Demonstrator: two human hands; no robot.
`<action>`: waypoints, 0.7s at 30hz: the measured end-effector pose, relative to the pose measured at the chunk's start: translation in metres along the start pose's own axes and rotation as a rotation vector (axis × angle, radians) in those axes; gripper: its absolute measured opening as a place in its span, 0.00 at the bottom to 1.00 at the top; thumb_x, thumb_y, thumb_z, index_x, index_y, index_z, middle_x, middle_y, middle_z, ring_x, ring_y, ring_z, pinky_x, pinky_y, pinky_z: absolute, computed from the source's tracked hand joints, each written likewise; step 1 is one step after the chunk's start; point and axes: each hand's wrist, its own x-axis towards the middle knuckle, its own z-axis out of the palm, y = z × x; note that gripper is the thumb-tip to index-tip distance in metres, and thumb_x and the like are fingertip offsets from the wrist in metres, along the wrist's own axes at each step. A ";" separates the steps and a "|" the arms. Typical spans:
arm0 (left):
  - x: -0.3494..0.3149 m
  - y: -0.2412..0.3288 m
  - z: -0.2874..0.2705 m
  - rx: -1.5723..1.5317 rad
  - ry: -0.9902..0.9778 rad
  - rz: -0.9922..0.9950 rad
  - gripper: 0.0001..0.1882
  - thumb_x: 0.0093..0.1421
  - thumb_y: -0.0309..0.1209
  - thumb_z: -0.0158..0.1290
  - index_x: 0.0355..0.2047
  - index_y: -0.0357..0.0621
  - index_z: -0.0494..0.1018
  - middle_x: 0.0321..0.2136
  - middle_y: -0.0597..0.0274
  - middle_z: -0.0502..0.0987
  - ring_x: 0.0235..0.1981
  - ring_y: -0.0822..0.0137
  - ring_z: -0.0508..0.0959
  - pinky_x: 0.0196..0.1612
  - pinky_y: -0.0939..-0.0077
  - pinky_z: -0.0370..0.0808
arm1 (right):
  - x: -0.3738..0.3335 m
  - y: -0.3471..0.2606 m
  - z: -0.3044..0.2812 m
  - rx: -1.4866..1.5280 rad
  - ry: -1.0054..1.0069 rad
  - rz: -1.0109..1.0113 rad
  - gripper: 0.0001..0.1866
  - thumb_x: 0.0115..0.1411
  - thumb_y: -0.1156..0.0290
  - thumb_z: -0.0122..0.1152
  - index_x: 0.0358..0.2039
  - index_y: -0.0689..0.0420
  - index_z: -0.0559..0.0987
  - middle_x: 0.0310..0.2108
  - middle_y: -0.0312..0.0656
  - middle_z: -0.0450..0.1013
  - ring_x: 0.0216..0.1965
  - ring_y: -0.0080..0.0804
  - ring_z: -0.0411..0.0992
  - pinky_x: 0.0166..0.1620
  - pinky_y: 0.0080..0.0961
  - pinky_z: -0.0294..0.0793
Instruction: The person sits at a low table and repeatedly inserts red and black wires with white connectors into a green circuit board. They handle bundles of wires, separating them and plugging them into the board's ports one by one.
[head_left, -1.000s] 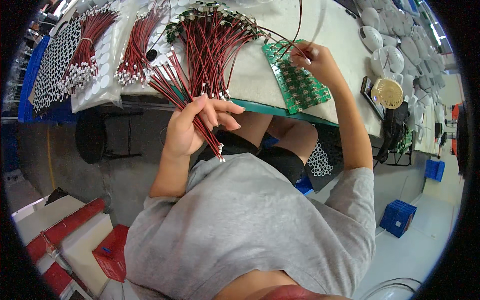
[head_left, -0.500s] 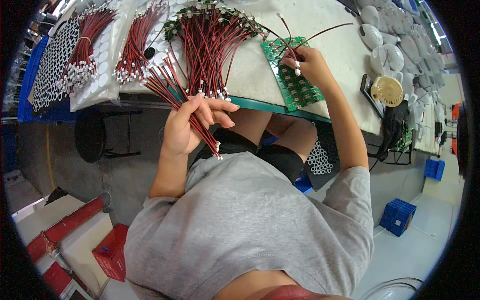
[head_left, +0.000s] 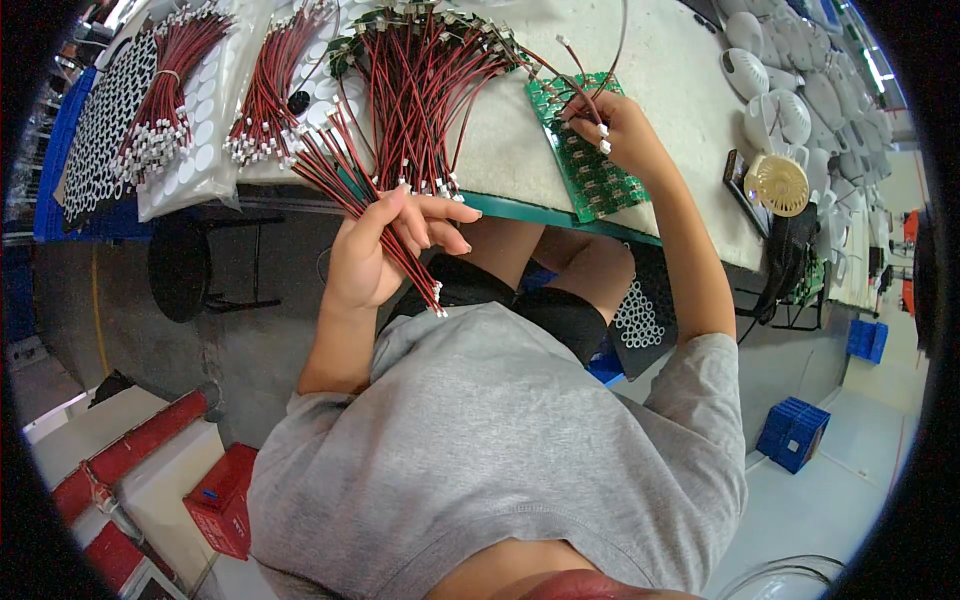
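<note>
My left hand (head_left: 385, 245) is closed round a bundle of red and black cables (head_left: 330, 170) with white plugs at both ends, held in front of the table edge; its index and middle fingers stretch forward. My right hand (head_left: 622, 132) pinches a few loose cables (head_left: 588, 105) over a green circuit board panel (head_left: 590, 170), and their white plugs poke out below the fingers. One cable end rises from this hand toward the far side. Between the hands, a big pile of red and black cables (head_left: 420, 90) lies on the table, with small green boards at its far end.
Two more cable bundles (head_left: 190, 60) lie at the left, on bagged sheets of white round stickers (head_left: 200, 130). A black sheet with rings (head_left: 110, 120) is beside them. White plastic housings (head_left: 790, 115) crowd the right, near a cream fan (head_left: 776, 184) and the pale tabletop (head_left: 690, 150).
One cable in my right hand has swung from pointing right to standing up toward the far side. My right hand has shifted very slightly; my left hand keeps its place.
</note>
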 end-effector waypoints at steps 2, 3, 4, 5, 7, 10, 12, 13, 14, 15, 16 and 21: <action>0.000 0.000 0.001 0.002 0.007 -0.007 0.25 0.59 0.38 0.30 0.10 0.38 0.63 0.33 0.36 0.70 0.25 0.57 0.73 0.34 0.69 0.69 | 0.000 0.001 0.001 0.023 0.004 -0.032 0.05 0.47 0.78 0.53 0.27 0.62 0.73 0.22 0.34 0.67 0.25 0.21 0.62 0.31 0.18 0.62; 0.000 0.000 0.002 0.003 0.010 -0.011 0.25 0.59 0.38 0.30 0.10 0.38 0.63 0.32 0.36 0.70 0.25 0.57 0.73 0.34 0.69 0.69 | 0.000 0.002 0.002 -0.015 0.017 -0.062 0.05 0.46 0.79 0.53 0.27 0.62 0.72 0.22 0.34 0.67 0.24 0.21 0.62 0.30 0.17 0.62; 0.000 0.000 0.002 0.007 0.006 -0.009 0.25 0.59 0.38 0.30 0.10 0.38 0.63 0.32 0.36 0.70 0.25 0.57 0.73 0.34 0.69 0.69 | 0.001 0.003 0.002 -0.054 0.030 -0.091 0.06 0.46 0.80 0.52 0.28 0.62 0.72 0.22 0.34 0.66 0.24 0.21 0.61 0.29 0.17 0.62; 0.001 0.000 0.001 0.011 0.003 -0.006 0.25 0.59 0.38 0.30 0.10 0.38 0.63 0.32 0.36 0.70 0.25 0.57 0.73 0.34 0.69 0.69 | 0.001 0.003 0.002 -0.091 0.043 -0.122 0.06 0.46 0.81 0.52 0.28 0.62 0.72 0.22 0.34 0.66 0.24 0.21 0.61 0.29 0.16 0.61; 0.001 0.000 0.002 0.020 0.003 -0.002 0.25 0.59 0.39 0.30 0.10 0.38 0.63 0.32 0.36 0.70 0.24 0.57 0.73 0.34 0.69 0.69 | 0.002 -0.002 0.001 -0.180 0.051 -0.181 0.05 0.46 0.78 0.53 0.27 0.63 0.72 0.22 0.41 0.65 0.24 0.28 0.63 0.30 0.21 0.63; 0.001 0.001 0.004 0.026 0.005 -0.004 0.25 0.59 0.39 0.30 0.10 0.39 0.63 0.32 0.36 0.70 0.24 0.57 0.73 0.34 0.69 0.69 | 0.003 0.002 0.002 -0.275 0.077 -0.228 0.05 0.46 0.77 0.53 0.25 0.63 0.71 0.22 0.45 0.64 0.24 0.34 0.64 0.29 0.24 0.64; 0.001 0.001 0.004 0.024 0.004 -0.006 0.25 0.58 0.39 0.30 0.10 0.39 0.63 0.32 0.36 0.70 0.24 0.57 0.73 0.34 0.69 0.69 | 0.003 0.003 0.001 -0.256 0.072 -0.192 0.05 0.46 0.77 0.53 0.25 0.63 0.71 0.22 0.45 0.64 0.24 0.36 0.64 0.30 0.25 0.64; 0.001 0.001 0.004 0.026 0.003 -0.007 0.25 0.58 0.39 0.30 0.10 0.39 0.63 0.32 0.36 0.70 0.24 0.57 0.73 0.34 0.69 0.69 | 0.001 0.001 -0.001 -0.212 0.056 -0.145 0.05 0.46 0.77 0.53 0.25 0.63 0.71 0.23 0.46 0.64 0.24 0.36 0.64 0.30 0.25 0.64; 0.001 0.001 0.004 0.027 0.002 -0.009 0.25 0.58 0.39 0.30 0.10 0.38 0.63 0.32 0.36 0.70 0.24 0.57 0.73 0.34 0.69 0.69 | 0.000 0.000 -0.002 -0.169 0.040 -0.097 0.05 0.46 0.77 0.53 0.25 0.63 0.71 0.23 0.46 0.65 0.25 0.37 0.64 0.30 0.26 0.64; 0.002 0.001 0.004 0.028 0.001 -0.012 0.25 0.58 0.39 0.30 0.10 0.38 0.63 0.32 0.36 0.70 0.24 0.57 0.73 0.34 0.69 0.69 | 0.001 0.000 -0.001 -0.138 0.034 -0.136 0.05 0.46 0.76 0.53 0.25 0.63 0.71 0.23 0.46 0.65 0.25 0.38 0.64 0.31 0.26 0.64; 0.002 0.001 0.004 0.029 0.002 -0.011 0.25 0.58 0.39 0.30 0.10 0.38 0.62 0.32 0.36 0.70 0.24 0.57 0.73 0.34 0.69 0.69 | 0.002 0.001 0.000 -0.108 0.028 -0.175 0.05 0.46 0.76 0.53 0.25 0.63 0.71 0.24 0.46 0.65 0.26 0.39 0.64 0.31 0.27 0.64; 0.003 0.000 0.005 0.021 -0.009 -0.018 0.25 0.59 0.39 0.30 0.10 0.38 0.62 0.32 0.36 0.70 0.24 0.57 0.73 0.34 0.69 0.69 | 0.002 -0.003 0.000 -0.245 0.059 -0.308 0.06 0.46 0.75 0.54 0.25 0.64 0.71 0.24 0.47 0.66 0.27 0.41 0.64 0.32 0.28 0.64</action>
